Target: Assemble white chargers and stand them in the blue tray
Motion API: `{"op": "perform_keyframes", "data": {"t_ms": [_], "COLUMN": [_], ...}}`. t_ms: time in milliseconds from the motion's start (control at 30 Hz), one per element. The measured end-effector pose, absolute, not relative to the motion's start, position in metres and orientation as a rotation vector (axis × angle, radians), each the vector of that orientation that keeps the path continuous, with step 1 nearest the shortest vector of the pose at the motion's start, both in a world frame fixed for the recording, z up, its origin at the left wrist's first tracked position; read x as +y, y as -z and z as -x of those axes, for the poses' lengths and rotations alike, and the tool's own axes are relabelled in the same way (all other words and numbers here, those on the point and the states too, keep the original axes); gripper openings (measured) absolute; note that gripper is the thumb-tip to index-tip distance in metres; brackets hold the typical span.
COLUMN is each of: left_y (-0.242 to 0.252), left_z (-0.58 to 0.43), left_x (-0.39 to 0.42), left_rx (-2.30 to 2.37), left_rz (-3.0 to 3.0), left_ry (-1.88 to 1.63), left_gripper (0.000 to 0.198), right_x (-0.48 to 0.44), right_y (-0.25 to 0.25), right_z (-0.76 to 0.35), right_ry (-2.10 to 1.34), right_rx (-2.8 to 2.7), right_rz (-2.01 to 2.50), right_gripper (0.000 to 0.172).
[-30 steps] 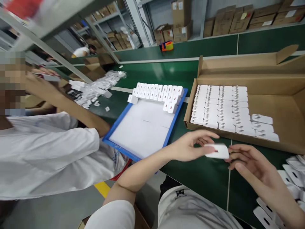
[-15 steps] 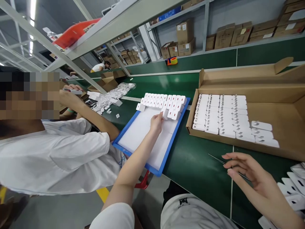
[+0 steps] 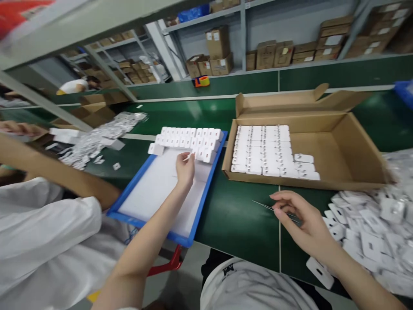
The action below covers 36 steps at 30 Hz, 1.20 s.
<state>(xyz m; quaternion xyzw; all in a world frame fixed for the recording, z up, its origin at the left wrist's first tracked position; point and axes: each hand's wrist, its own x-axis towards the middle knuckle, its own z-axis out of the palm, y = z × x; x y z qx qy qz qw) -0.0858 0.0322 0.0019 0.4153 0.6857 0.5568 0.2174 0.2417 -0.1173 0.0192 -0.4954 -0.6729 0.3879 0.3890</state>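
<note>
My left hand [image 3: 185, 170] is above the blue-rimmed tray [image 3: 201, 211], its curled thumb and fingers slightly apart with nothing visible between them. Its fingertips are beside the nearest of the white rectangular pieces [image 3: 206, 156], which stand in tight rows at the tray's far end. In my right hand [image 3: 298, 215] is a pair of thin metal tweezers [image 3: 263, 204], held loosely between thumb and fingers, tips pointing left over the green table. Beyond this hand, an open cardboard box [image 3: 325, 184] holds rows of white pieces with small metal parts [image 3: 271, 150].
A heap of white covers [image 3: 371, 232] lies at the right, with one loose cover [image 3: 320, 272] near my right forearm. On the left sits a co-worker in a white sleeve [image 3: 64, 232], beside a pile of small bagged parts [image 3: 106, 131]. An orange tape roll [image 3: 202, 81] lies at the back.
The view has swung right, bringing more of the cover heap into sight. My left fingertips have come slightly away from the front white piece. My right hand still has the tweezers.
</note>
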Motion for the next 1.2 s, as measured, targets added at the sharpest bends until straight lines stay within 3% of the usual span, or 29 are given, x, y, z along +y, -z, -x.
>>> {"op": "perform_keyframes", "data": {"t_ms": [167,367,667,900,1200], "left_y": [-0.034,-0.051,-0.06,-0.077,-0.081], "left_z": [0.028,-0.062,-0.171,-0.196,-0.208], "left_x": [-0.006,-0.003,0.065,0.072,0.064], "left_rx": [1.604,1.154,0.739,0.691,0.795], "left_rz": [-1.939,-2.465,-2.654,-2.726,-2.795], "left_ry": [-1.343,-0.838,0.002,0.404,0.501], "left_gripper": [0.016,0.024,0.071,0.072,0.06], "right_x": [-0.114,-0.111,-0.125,-0.127,-0.129], "right_y": [-0.024,-0.031,-0.028,-0.033,-0.027], "right_z": [-0.245,-0.243,-0.236,-0.239,-0.234], "right_ry": [-0.818,-0.505,-0.184,-0.115,-0.104], "right_rx": [-1.749,-1.82,-1.897,-1.879,-1.93], "right_rz": [1.256,1.138,0.829,0.842,0.871], "right_gripper": [0.014,0.014,0.028,0.026,0.022]}}
